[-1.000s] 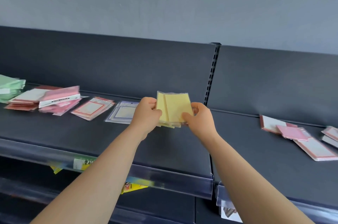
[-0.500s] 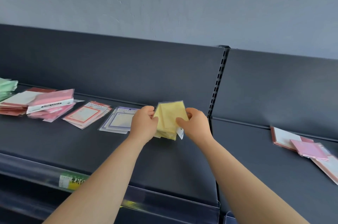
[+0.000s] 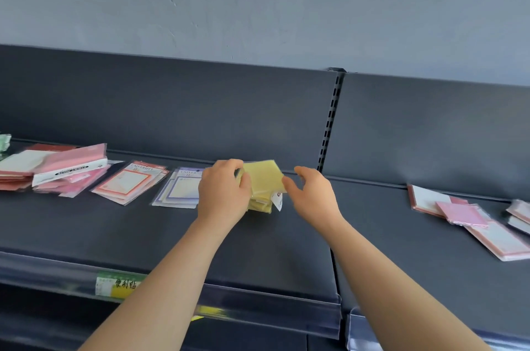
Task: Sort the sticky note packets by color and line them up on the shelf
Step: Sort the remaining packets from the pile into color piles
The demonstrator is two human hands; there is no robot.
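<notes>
The yellow sticky note packets (image 3: 263, 182) sit stacked near the back edge of the shelf (image 3: 258, 253), just left of the slotted upright. The left hand (image 3: 223, 193) grips the stack's left side, fingers curled round it. The right hand (image 3: 312, 195) hovers just beside its right corner, fingers spread and loose. Purple-bordered packets (image 3: 180, 188) lie directly to the left.
</notes>
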